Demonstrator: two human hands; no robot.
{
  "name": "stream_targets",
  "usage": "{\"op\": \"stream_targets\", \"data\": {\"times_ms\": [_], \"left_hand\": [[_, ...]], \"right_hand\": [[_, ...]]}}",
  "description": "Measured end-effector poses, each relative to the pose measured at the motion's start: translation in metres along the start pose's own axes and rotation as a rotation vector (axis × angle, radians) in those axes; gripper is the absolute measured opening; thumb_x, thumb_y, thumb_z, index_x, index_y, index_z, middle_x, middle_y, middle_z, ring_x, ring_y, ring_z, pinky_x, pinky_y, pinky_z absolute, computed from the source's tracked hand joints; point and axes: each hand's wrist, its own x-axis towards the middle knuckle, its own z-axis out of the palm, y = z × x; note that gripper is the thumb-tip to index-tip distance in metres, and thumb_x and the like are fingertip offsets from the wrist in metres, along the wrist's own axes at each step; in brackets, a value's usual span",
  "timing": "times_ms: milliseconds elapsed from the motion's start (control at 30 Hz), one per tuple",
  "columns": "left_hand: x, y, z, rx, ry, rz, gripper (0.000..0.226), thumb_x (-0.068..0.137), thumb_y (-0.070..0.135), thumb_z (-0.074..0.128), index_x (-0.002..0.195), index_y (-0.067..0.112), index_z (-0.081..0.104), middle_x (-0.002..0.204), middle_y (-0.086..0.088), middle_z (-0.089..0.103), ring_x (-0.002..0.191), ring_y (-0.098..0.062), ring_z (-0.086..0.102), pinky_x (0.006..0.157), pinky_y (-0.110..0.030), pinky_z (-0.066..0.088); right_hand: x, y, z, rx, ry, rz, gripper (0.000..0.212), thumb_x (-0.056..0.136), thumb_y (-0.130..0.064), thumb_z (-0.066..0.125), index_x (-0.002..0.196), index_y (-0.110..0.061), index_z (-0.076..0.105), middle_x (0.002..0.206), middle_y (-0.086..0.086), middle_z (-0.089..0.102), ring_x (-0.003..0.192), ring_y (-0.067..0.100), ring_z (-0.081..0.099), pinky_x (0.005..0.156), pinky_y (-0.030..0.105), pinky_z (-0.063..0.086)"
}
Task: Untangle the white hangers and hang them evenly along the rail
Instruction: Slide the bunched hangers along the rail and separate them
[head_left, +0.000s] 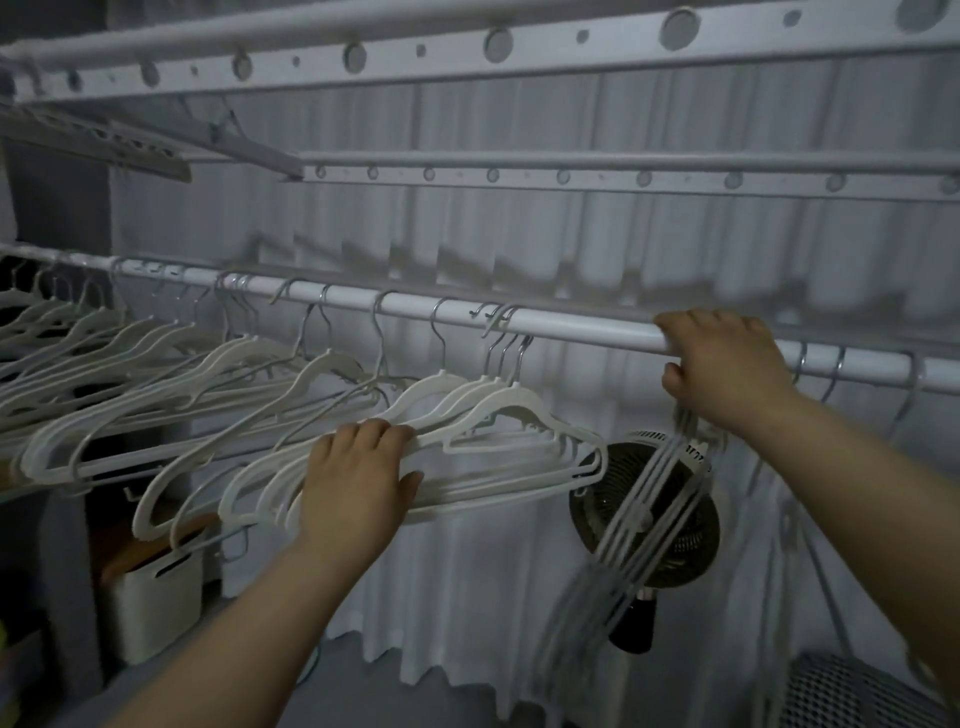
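A pleated white curtain (519, 249) hangs behind a dim drying rack. We see the rail (571, 325) run from upper left to lower right. The white hangers (498, 415) hook along its left and middle stretch, their long arms aslant to it. Our left hand (358, 478) curls its fingers over a cluster of hanger shoulders, thumb beneath. Our right hand (727, 369) wraps the rail, fingers closed over it. A blurred bundle of hangers (649, 499) dangles below its palm.

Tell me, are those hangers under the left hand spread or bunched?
Bunched. Their hooks crowd together on the rail, and the hangers overlap under the left hand.
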Motion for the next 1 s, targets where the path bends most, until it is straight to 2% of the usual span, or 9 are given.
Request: {"op": "stream_targets", "data": {"times_ms": [133,333,400,467,533,733,867,967,1000], "left_hand": [[0.006,0.003,0.003,0.022,-0.017,0.014,0.035,0.041,0.009,0.088,0.072,0.008,0.071,0.063,-0.011,0.070,0.059,-0.033,0.066,0.057,-0.041,0.052],[0.013,0.013,-0.008,0.031,-0.025,0.080,0.016,0.052,0.008,0.083,0.055,0.008,0.067,0.051,-0.009,0.065,0.053,-0.033,0.061,0.049,-0.036,0.046],[0.017,0.021,-0.014,-0.011,-0.017,0.088,0.005,0.070,0.016,0.073,0.070,0.012,0.070,0.068,-0.007,0.068,0.067,-0.032,0.063,0.053,-0.033,0.044],[0.023,0.028,-0.010,-0.032,-0.027,0.068,0.018,0.087,0.029,0.050,0.093,0.019,0.065,0.094,-0.002,0.064,0.090,-0.025,0.061,0.063,-0.029,0.040],[0.030,0.037,-0.008,-0.056,-0.067,0.077,0.025,0.090,0.032,0.042,0.100,0.020,0.061,0.101,-0.001,0.060,0.097,-0.023,0.059,0.067,-0.029,0.040],[0.053,0.075,0.002,-0.041,-0.101,0.076,0.024,0.090,0.030,0.043,0.093,0.014,0.062,0.103,-0.006,0.060,0.096,-0.028,0.060,0.065,-0.031,0.035],[0.048,0.090,0.013,-0.027,-0.093,0.038,0.024,0.087,0.031,0.044,0.091,0.017,0.064,0.103,-0.004,0.065,0.098,-0.025,0.061,0.067,-0.028,0.040],[0.028,0.086,0.017,-0.020,-0.089,-0.010,0.023,0.087,0.031,0.042,0.076,0.016,0.057,0.098,-0.001,0.065,0.091,-0.021,0.062,0.061,-0.025,0.031],[0.019,0.084,0.016,-0.021,-0.094,-0.023,0.024,0.087,0.033,0.042,0.079,0.017,0.058,0.097,0.001,0.065,0.090,-0.019,0.061,0.060,-0.024,0.030]], "right_hand": [[-0.006,0.009,-0.002,0.016,-0.007,0.014,0.049,0.083,-0.015,0.054,0.130,-0.011,0.043,0.128,0.015,0.051,0.116,0.032,0.044,0.092,0.037,0.027],[-0.008,0.021,-0.003,0.033,-0.019,0.014,0.048,0.084,-0.014,0.054,0.130,-0.011,0.043,0.126,0.015,0.052,0.116,0.031,0.044,0.092,0.037,0.029],[-0.009,0.025,-0.003,0.036,-0.020,0.004,0.048,0.084,-0.013,0.054,0.131,-0.012,0.043,0.126,0.014,0.052,0.116,0.030,0.044,0.092,0.036,0.030],[-0.010,0.029,-0.003,0.031,-0.020,-0.006,0.049,0.083,-0.014,0.054,0.131,-0.013,0.042,0.126,0.013,0.052,0.116,0.029,0.044,0.093,0.036,0.029],[-0.011,0.034,-0.004,0.036,-0.015,-0.009,0.050,0.084,-0.014,0.054,0.132,-0.014,0.042,0.127,0.011,0.051,0.117,0.028,0.044,0.093,0.035,0.029],[-0.013,0.045,-0.004,0.064,-0.017,-0.044,0.051,0.083,-0.013,0.053,0.133,-0.014,0.040,0.130,0.010,0.050,0.119,0.028,0.042,0.097,0.035,0.030],[-0.017,0.048,-0.004,0.094,-0.001,-0.085,0.052,0.083,-0.013,0.052,0.133,-0.014,0.039,0.132,0.007,0.046,0.122,0.024,0.038,0.096,0.030,0.023],[-0.027,0.036,-0.004,0.140,0.106,-0.237,0.049,0.080,-0.010,0.053,0.129,-0.010,0.047,0.135,0.007,0.045,0.129,0.023,0.033,0.102,0.029,0.017],[-0.031,0.027,-0.005,0.178,0.105,-0.309,0.045,0.081,-0.009,0.052,0.126,-0.009,0.050,0.134,0.007,0.047,0.129,0.023,0.034,0.103,0.029,0.019]]}}
